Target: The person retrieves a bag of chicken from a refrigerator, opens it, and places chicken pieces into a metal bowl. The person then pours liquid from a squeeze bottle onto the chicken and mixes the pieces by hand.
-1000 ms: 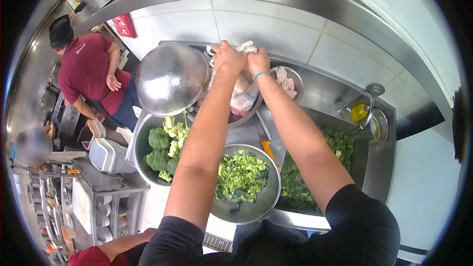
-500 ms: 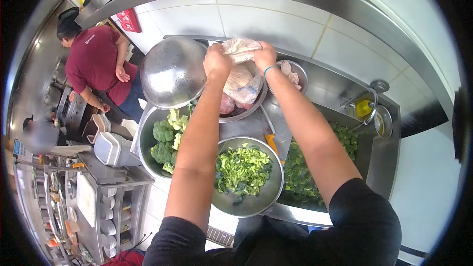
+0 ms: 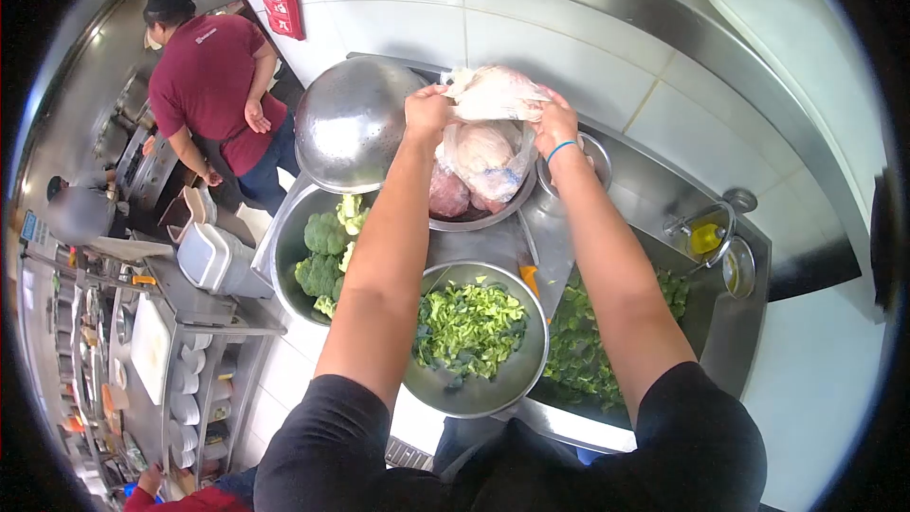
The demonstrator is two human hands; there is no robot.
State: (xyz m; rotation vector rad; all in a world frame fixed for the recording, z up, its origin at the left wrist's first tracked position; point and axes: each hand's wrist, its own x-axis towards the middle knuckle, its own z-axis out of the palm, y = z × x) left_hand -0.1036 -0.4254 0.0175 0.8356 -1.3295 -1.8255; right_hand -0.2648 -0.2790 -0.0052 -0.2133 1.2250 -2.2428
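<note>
Whitish plastic bundle (image 3: 499, 93) gripped at both ends above raw meat (image 3: 449, 192)

The left end of the bundle is pinched by the closed fingers of the left hand (image 3: 429, 112); the right end is held likewise by the right hand (image 3: 557, 125). What is wrapped inside cannot be made out. Just below the grip, the meat is held in a wide steel bowl (image 3: 474, 226) and partly covered by a clear plastic bag (image 3: 517, 171); whether bag and bundle are joined cannot be told.

Just left of the left hand, an upturned perforated colander (image 3: 349, 123) is seen. Beside the right wrist, a smaller metal bowl (image 3: 605, 159) is partly hidden. Nearer the body than the grip, between the forearms, chopped greens (image 3: 471, 330) are held in a steel mixing bowl (image 3: 445, 401). Outside the left forearm, broccoli (image 3: 325, 234) is heaped; outside the right, more greens (image 3: 590, 341) are piled in a sink (image 3: 713, 322).
</note>
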